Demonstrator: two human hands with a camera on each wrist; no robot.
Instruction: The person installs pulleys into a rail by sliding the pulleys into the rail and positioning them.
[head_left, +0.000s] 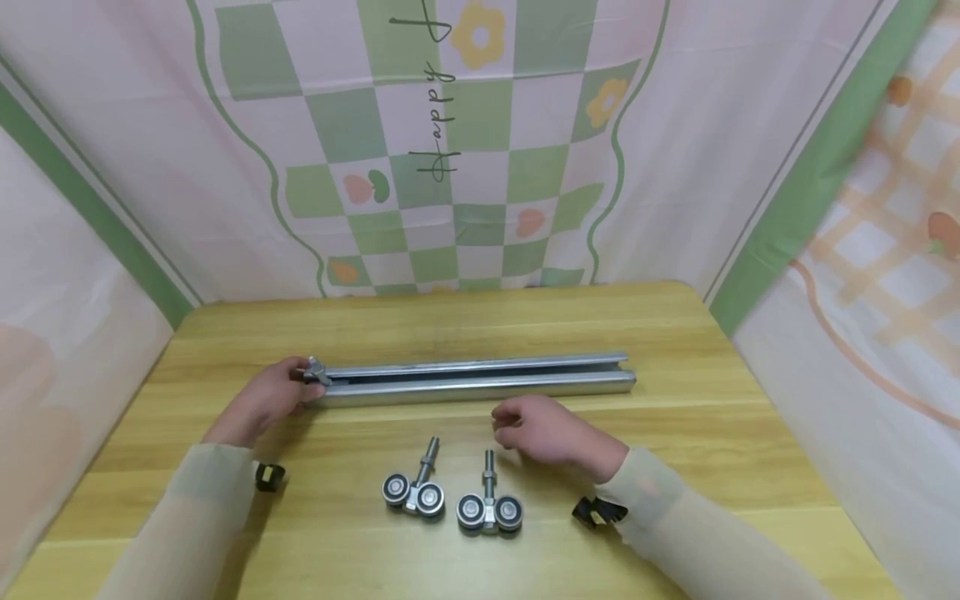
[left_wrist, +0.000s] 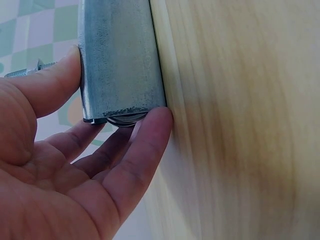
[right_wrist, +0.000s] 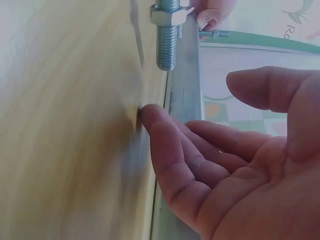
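Now, from the head: gripping a rail (head_left: 480, 388) by its left end on the table (head_left: 600, 325) with the left hand (head_left: 276, 392). From left wrist: pinching beside a wheel (left_wrist: 124, 120). From right wrist: holding the right hand (right_wrist: 240, 165) loose, empty, near the rail.

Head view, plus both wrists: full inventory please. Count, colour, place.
Rail: 1, silver, lying across table
Loose rollers: 2, silver with black, on table, person's side of rail
Third roller: 1, silver bolt, at rail's left end
Table: 1, yellowish wood, under everything
Cloth: panel count unclear, pale with green and orange prints, behind and beside table
Wrist devices: 2, black, one per wrist
Sleeves: 2, beige, one per arm
Left hand: 1, gripping rail's left end
Right hand: 1, near rail, holding nothing
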